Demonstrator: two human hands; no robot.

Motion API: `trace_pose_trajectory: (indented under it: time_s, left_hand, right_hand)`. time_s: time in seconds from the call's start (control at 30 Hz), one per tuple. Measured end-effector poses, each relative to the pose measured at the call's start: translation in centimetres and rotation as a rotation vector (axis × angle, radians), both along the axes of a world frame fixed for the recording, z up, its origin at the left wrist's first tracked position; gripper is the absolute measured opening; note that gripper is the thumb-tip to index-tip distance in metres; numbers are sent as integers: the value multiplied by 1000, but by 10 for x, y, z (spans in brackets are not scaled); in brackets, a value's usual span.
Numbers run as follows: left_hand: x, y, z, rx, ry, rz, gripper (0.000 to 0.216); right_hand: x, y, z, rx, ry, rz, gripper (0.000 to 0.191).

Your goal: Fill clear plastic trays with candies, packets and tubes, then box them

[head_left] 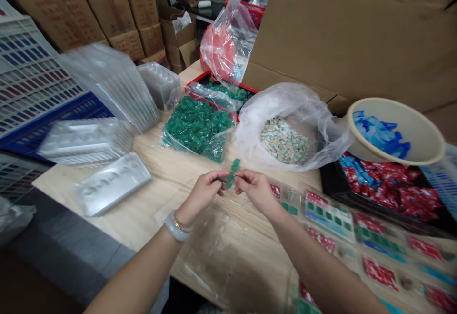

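Pinching a green strip (pixel 234 167) from both sides, I record it between my left hand (pixel 206 194) and right hand (pixel 256 191), nearer than the green-filled bag (pixel 213 148).

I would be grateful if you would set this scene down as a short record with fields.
Left hand: left hand pinching green pieces
Right hand: right hand pinching the same green pieces
Beyond hands: clear bag of green pieces; whitish bag holding small multicoloured pieces
Left side: clear plastic trays
Right side: cream bowl with blue items; black tray with red and blue packets
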State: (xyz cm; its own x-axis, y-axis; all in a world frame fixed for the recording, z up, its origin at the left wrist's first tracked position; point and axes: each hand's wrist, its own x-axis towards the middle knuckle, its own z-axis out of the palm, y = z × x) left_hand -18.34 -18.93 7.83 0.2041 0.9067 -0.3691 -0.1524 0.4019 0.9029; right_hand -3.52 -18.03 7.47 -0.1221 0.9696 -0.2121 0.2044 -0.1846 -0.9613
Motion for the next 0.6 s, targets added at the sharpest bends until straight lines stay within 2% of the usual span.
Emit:
trace_pose_trajectory:
  time_s: [0.07, 0.13, 0.23, 0.33, 0.4, 0.47, 0.6]
  left_hand:
    - [2, -3, -2, 10, 35, 43, 27]
    - [5, -5, -5, 36, 59, 57, 23]
    - [9, -7, -7, 75, 85, 59, 25]
    - [10, -7, -7, 63, 55, 88, 27]
    - [8, -7, -6, 45, 12, 98, 29]
    - [6, -7, -5, 23, -25, 108, 30]
    - [4, -7, -3, -33, -122, 134, 32]
  right_hand:
    - [0, -1, 1, -109, 86, -28, 23]
    - [-2, -4, 1, -143, 119, -27, 24]
    - [-6, -9, -2, -62, 120, 1, 19]
    - [-7, -10, -4, 85, -8, 74, 11]
    - [-6, -8, -3, 114, -86, 145, 8]
    - [-4, -5, -1, 47, -59, 184, 10]
    - [-6, 0, 3, -162, 109, 131, 24]
